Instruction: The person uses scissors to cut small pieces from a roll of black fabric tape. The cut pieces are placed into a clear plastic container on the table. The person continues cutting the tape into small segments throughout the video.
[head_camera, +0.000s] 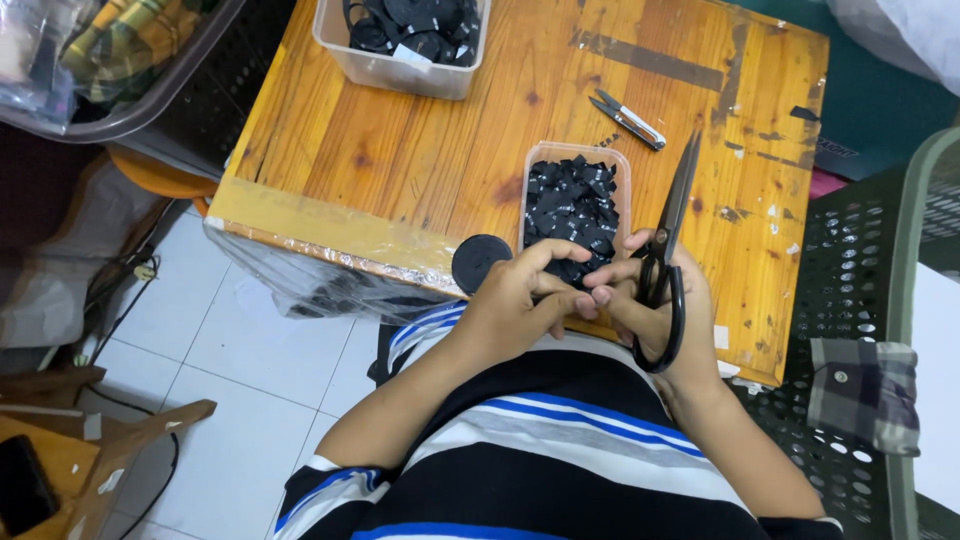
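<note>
A wooden table (400, 150) carries a clear bin of black rolls (405, 45), a small tray of cut black pieces (575, 205), thread snips (630, 118) and a round black spool (480, 262) at the near edge. Large black scissors (668, 255) are gripped in the right hand (655, 300), fingers closed through the loops, blades nearly shut and pointing away. The left hand (520, 295) is curled, its fingertips pinching a small black piece against the right fingers, just over the tray's near end. It is judged that the piece is best kept taut and above the tray, so cuttings are caught. Both wrists are held low, close to the body.
</note>
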